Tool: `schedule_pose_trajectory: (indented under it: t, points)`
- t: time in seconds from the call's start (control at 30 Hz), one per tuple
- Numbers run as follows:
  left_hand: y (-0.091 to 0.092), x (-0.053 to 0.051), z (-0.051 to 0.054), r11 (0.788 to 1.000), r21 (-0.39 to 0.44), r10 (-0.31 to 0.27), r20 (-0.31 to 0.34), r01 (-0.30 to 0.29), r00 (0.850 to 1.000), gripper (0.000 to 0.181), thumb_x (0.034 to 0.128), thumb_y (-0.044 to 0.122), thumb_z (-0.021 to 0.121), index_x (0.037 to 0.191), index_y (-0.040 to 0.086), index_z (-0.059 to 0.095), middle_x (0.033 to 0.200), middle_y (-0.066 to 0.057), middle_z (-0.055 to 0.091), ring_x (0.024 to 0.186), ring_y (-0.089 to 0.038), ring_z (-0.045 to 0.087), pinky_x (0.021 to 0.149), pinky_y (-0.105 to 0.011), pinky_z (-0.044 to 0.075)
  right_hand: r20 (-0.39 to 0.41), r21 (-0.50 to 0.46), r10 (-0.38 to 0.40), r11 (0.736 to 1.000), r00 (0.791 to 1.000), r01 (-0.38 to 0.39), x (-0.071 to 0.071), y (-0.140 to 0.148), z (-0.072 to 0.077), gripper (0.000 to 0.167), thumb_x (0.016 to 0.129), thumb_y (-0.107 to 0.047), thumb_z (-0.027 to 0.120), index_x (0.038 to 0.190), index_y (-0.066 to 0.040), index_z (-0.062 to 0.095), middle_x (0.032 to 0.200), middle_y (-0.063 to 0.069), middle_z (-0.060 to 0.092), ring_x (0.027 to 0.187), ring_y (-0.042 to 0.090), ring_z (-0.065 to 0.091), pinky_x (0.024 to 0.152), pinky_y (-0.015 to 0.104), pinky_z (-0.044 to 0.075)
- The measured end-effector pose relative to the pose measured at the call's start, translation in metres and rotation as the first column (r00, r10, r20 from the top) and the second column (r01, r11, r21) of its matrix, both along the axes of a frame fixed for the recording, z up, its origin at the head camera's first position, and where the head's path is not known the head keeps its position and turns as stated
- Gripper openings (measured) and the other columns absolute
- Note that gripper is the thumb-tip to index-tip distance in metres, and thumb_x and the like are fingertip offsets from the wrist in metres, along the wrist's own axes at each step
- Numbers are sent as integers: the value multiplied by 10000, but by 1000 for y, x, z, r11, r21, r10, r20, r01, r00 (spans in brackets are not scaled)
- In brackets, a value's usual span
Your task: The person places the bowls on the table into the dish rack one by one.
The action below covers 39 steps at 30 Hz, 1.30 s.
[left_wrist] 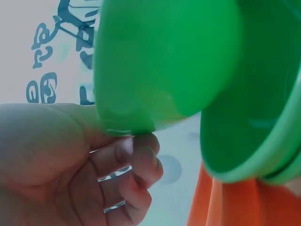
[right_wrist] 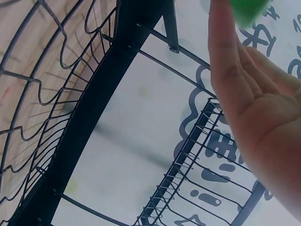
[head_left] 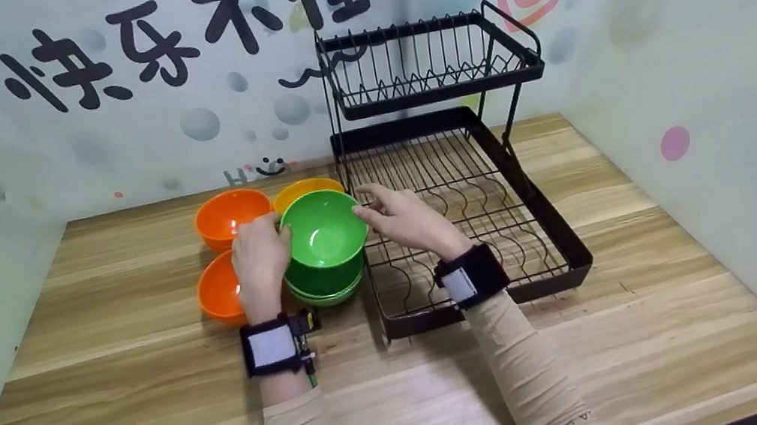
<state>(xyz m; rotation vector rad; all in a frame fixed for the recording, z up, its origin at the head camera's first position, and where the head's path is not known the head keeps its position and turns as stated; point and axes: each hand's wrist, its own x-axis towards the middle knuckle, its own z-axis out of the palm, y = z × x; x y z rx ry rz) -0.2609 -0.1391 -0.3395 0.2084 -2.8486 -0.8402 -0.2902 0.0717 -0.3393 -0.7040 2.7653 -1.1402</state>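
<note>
A green bowl (head_left: 324, 230) is held up above a stack of green bowls (head_left: 327, 289). The left hand (head_left: 261, 258) pinches its left rim between thumb and fingers; in the left wrist view the hand (left_wrist: 94, 165) grips the edge of the raised bowl (left_wrist: 164, 61), beside the stacked bowls (left_wrist: 244, 160). At the right rim is the right hand (head_left: 410, 221), its thumb and fingertips near or touching the bowl. The right wrist view shows that hand (right_wrist: 258, 94) with extended fingers beside a bit of green bowl (right_wrist: 248, 10).
Orange bowls (head_left: 227, 217) stand at the left, one behind another (head_left: 218, 291). A yellow bowl (head_left: 306, 187) sits behind the green ones. Right of the bowls is a black two-tier dish rack (head_left: 492, 307), its upper tier (head_left: 443, 92) raised near the back wall.
</note>
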Motion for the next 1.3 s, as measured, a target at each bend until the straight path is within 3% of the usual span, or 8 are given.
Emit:
schedule_pose_trajectory:
  t: [0.2, 0.43, 0.53, 0.73, 0.93, 1.07, 1.2, 1.3]
  points:
    - [10, -6, -4, 998, 35, -40, -87, 43, 995, 265, 943, 162, 534, 1117, -2, 649, 1031, -247, 661, 935, -421, 621, 811, -511, 487, 7, -27, -21, 999, 1000, 21, -3, 4, -1, 514, 991, -394, 429, 1427, -122, 395, 1320, 168, 579, 1026, 262, 659, 874, 378, 539]
    - [22, -11, -6, 992, 111, -37, -124, 51, 992, 276, 943, 171, 540, 1134, 4, 649, 953, -219, 678, 869, -361, 626, 777, -458, 492, 68, -74, -54, 996, 996, 59, -10, 17, -3, 527, 994, -395, 419, 1449, -134, 369, 1276, 174, 600, 891, 256, 669, 846, 409, 541]
    - [29, -13, -7, 987, 141, -53, -151, 75, 987, 253, 936, 158, 543, 1093, 1, 664, 873, -195, 673, 800, -310, 602, 718, -414, 481, 97, -119, -61, 990, 993, 72, -12, 23, -5, 522, 998, -383, 415, 1453, -133, 363, 1277, 178, 595, 974, 296, 655, 855, 418, 538]
    - [42, -15, -7, 982, 144, -95, -164, 119, 982, 248, 936, 155, 544, 1083, -1, 669, 825, -165, 664, 736, -244, 575, 638, -315, 435, 137, -159, -81, 982, 987, 103, -16, 31, -7, 535, 1002, -406, 379, 1468, -145, 338, 1436, 141, 475, 1296, 296, 489, 1096, 472, 364]
    - [50, -18, -10, 982, 146, -92, -180, 119, 979, 218, 935, 146, 550, 1012, -20, 669, 750, -131, 604, 670, -218, 518, 587, -273, 364, 218, -216, -53, 971, 974, 102, -18, 37, -8, 555, 1007, -422, 338, 1494, -164, 271, 1494, 138, 392, 1367, 311, 398, 1142, 527, 265]
    - [54, -19, -11, 976, 167, -108, -188, 140, 976, 216, 936, 152, 557, 1004, -22, 666, 688, -71, 541, 658, -205, 501, 590, -275, 368, 268, -298, -20, 949, 963, 103, -20, 38, -9, 556, 1009, -411, 336, 1489, -143, 250, 1463, 171, 398, 1309, 330, 452, 1100, 507, 346]
    - [57, -22, -14, 969, 167, -151, -189, 183, 970, 244, 952, 174, 543, 1008, -36, 654, 643, -23, 464, 622, -182, 467, 566, -262, 360, 302, -401, 2, 907, 953, 125, -23, 38, -10, 551, 1008, -399, 349, 1478, -133, 239, 1430, 201, 394, 1213, 363, 530, 941, 447, 509]
    - [59, -23, -16, 968, 155, -174, -159, 199, 972, 279, 978, 205, 501, 999, -34, 643, 664, -19, 451, 632, -180, 461, 576, -262, 369, 300, -446, -14, 882, 954, 154, -25, 38, -10, 549, 1004, -391, 362, 1470, -126, 245, 1436, 212, 375, 1186, 390, 543, 867, 440, 547]
